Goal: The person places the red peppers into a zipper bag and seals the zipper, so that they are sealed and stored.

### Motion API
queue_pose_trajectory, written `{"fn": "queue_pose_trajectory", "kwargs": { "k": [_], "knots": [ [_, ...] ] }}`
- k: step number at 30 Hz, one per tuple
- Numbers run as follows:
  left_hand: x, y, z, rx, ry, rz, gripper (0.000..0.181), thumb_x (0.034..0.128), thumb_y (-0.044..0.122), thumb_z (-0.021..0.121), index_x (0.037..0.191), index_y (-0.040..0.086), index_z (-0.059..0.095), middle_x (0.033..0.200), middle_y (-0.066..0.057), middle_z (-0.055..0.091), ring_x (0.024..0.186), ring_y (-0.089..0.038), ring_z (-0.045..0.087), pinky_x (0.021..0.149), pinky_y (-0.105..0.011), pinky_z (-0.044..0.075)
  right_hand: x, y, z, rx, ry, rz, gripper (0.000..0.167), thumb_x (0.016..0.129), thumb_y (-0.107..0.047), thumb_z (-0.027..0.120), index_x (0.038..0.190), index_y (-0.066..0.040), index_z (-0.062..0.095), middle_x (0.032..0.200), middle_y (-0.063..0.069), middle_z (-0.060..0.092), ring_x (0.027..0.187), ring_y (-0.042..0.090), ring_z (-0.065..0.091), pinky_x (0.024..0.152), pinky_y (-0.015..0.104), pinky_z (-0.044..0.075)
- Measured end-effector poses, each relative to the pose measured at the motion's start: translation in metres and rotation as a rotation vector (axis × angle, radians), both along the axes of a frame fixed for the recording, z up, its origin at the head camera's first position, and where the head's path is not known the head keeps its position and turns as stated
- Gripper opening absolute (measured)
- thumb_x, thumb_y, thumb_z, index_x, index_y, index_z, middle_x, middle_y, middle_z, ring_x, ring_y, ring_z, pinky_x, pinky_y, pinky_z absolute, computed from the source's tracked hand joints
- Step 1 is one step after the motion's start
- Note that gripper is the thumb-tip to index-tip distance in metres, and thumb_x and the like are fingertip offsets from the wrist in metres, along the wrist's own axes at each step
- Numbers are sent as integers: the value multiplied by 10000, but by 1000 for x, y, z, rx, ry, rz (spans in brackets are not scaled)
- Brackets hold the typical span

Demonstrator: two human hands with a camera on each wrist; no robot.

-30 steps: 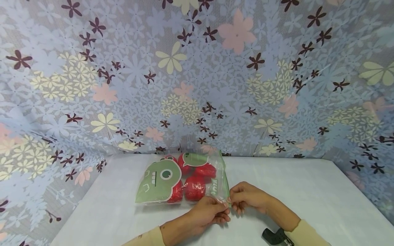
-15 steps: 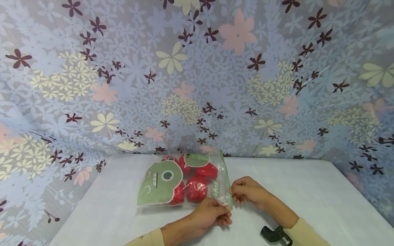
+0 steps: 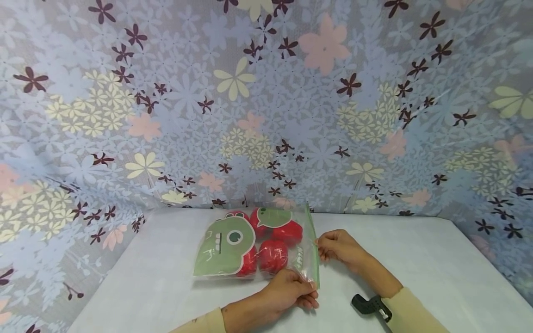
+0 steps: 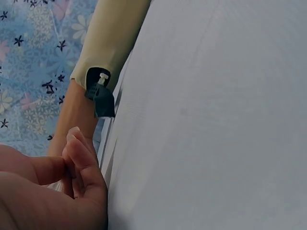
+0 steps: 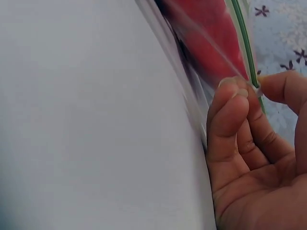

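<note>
A clear zip bag (image 3: pixel 225 261) with a green one-eyed monster print lies on the white table, with several round red things (image 3: pixel 273 255) inside, their kind unclear through the plastic. My left hand (image 3: pixel 287 291) pinches the bag's near right corner between thumb and fingers. Along the bag's right edge runs a green zip strip (image 3: pixel 315 259). Partway up that strip, my right hand (image 3: pixel 341 249) pinches a small whitish slider (image 5: pixel 257 90), seen best in the right wrist view. In the left wrist view the left hand's fingers (image 4: pixel 79 165) hide most of what they hold.
A black wrist camera mount (image 3: pixel 370 306) sticks out from the right sleeve. The white tabletop (image 3: pixel 437 259) stretches to both sides of the bag. Behind it hangs a flowered cloth (image 3: pixel 266 115).
My right hand has moved along the zip strip, away from the near corner toward the far end. The bag and my left hand have shifted slightly right in view.
</note>
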State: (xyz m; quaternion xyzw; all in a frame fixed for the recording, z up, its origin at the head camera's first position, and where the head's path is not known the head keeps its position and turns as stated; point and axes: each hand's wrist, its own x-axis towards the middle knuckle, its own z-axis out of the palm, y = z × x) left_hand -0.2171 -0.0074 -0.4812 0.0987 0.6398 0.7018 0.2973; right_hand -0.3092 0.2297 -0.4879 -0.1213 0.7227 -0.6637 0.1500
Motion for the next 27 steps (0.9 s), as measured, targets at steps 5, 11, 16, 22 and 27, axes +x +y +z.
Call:
{"fn": "queue_pose_trajectory", "kwargs": {
  "k": [5,11,16,22,27],
  "knots": [
    [-1,-1,1,-17,9,-39,183,1037,83,669,1034,-85,741,819,-41,730,720,-106,726,709,-229,608,-11,4,-4,-25,24,-67,195,1039,-99,636,930,26,738,785,31,705,700,122,660,651,255,570],
    [0,-1,2,-65,21,-43,186,1027,127,701,1000,-44,768,820,-54,757,705,-95,721,711,-236,614,-23,8,-6,13,86,-155,230,1046,-98,621,908,49,732,745,31,698,661,122,647,615,263,568],
    [1,0,2,-71,40,-51,195,1021,131,712,957,-43,772,806,-68,756,676,-91,705,686,-225,608,-31,8,-7,49,157,-253,243,1035,-70,617,960,140,714,722,38,691,645,132,651,594,271,570],
    [3,0,4,-62,56,-62,175,1015,105,714,960,-51,771,791,-50,747,669,-90,706,679,-224,609,-39,9,-9,69,175,-363,267,1046,-93,640,1074,166,698,771,51,700,660,142,666,626,297,596],
    [4,0,3,-55,63,-57,163,1005,89,723,936,-49,775,789,-70,754,645,-89,698,653,-216,602,-46,9,-13,85,195,-460,285,1049,-137,658,1072,143,704,806,48,705,692,120,668,639,283,596]
  ]
}}
